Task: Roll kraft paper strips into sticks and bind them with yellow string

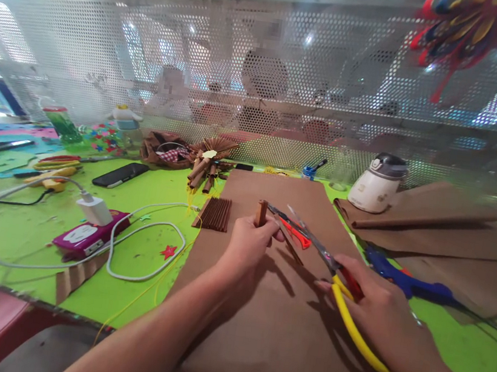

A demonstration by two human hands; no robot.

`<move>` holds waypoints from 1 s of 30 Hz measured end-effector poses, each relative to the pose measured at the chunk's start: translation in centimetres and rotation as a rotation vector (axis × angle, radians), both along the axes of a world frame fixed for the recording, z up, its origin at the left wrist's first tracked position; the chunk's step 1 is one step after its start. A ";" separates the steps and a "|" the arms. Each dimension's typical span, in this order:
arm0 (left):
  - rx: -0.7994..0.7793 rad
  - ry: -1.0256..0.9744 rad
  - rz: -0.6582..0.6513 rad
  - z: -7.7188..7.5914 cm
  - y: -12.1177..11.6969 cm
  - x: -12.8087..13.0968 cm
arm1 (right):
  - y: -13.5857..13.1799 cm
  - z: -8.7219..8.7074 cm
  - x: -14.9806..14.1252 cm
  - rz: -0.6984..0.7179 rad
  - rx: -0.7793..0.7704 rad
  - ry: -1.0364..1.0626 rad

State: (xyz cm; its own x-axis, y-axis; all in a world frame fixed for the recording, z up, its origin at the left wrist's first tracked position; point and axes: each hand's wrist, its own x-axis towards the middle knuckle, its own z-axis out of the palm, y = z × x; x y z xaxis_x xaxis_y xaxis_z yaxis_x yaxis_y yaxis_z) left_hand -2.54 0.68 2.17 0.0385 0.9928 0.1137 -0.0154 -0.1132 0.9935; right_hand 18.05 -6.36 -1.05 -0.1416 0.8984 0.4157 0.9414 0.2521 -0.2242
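Note:
My left hand [253, 241] is closed around a small folded piece of brown paper [261, 212], whose end sticks up above the fingers. A narrow brown strip [292, 245] slants down to the right beside that hand. In my right hand [382, 304] is a pair of scissors [349, 327] with yellow and red handles. The blades stand apart and point toward my left hand; whether they touch the paper I cannot tell. Beneath both hands lies a long brown paper sheet [251, 339]. Behind the blades is an orange-red tool [297, 235], partly hidden.
Left of the sheet are pleated brown paper [215, 214], a purple power strip [89, 235] with white cable and a black phone [120, 175]. A blue glue gun [405, 277], a white bottle [377, 184] and folded brown paper [428, 210] lie right. A perforated metal screen [108, 70] stands behind.

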 end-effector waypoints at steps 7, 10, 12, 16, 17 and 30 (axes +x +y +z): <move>-0.120 -0.158 -0.022 -0.3 0.1 0.2 | 3.6 -1.4 4.4 -0.365 -0.047 -0.138; -0.104 -0.194 -0.082 -0.4 0.4 0.2 | 4.2 -1.5 4.8 -0.386 -0.118 -0.200; -0.087 -0.182 -0.066 -0.7 0.7 0.2 | 4.4 -1.5 4.6 -0.390 -0.139 -0.206; -0.093 -0.152 -0.028 -1.3 1.5 0.0 | 4.5 -0.9 3.6 -0.376 -0.014 -0.213; -0.094 -0.149 -0.031 -1.5 1.7 0.0 | 4.4 -0.6 3.2 -0.339 0.026 -0.208; -0.144 -0.177 -0.127 -2.6 2.3 -0.3 | 5.7 0.2 -4.8 -0.122 -0.173 -0.321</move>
